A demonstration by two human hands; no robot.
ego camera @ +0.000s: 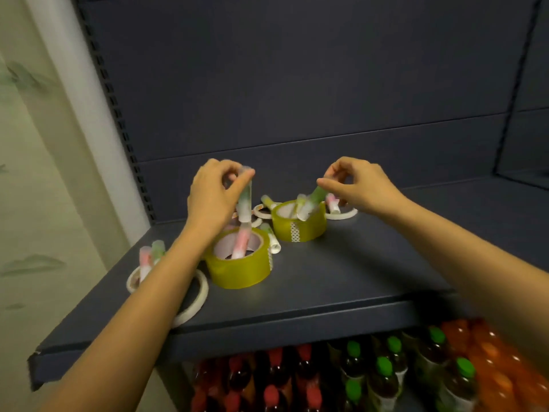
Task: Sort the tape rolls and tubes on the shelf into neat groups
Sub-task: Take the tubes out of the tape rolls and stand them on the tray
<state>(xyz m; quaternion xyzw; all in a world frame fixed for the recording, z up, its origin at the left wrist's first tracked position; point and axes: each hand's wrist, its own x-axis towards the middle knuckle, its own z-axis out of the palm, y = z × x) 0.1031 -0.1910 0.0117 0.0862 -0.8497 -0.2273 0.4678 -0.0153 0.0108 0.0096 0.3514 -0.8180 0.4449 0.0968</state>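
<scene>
Dark blue metal makes the big shelf (341,281), and its back wall is the same blue. A pale wall with faint green leaf shapes stands on the left. Below the shelf are rows of bottles (371,379) with red and green caps.

On the shelf sit two fat yellow tape rolls. The near yellow roll (239,269) has a pink tube (241,243) standing inside its hole. The far yellow roll (298,226) has tubes poking out of it too. Thin white tape rings lie around them: one ring at the front left (194,295) partly under the left arm, one more behind it with two tubes (151,257) standing in it, and others at the back. A small tube (271,237) lies between the two yellow rolls.

The left hand (212,197) is just above the near roll. Its fingers (245,176) pinch the top of a green and white tube (245,203) that hangs straight down. The right hand (361,185) is over the far roll, fingers pinching the top of a green tube (313,199) that leans in the roll.

I think the tubes are being pulled out of the rolls. To do it well, lift each tube straight up so the roll does not tip or slide. Then lay the tubes side by side in one spot, well apart from the tape.
</scene>
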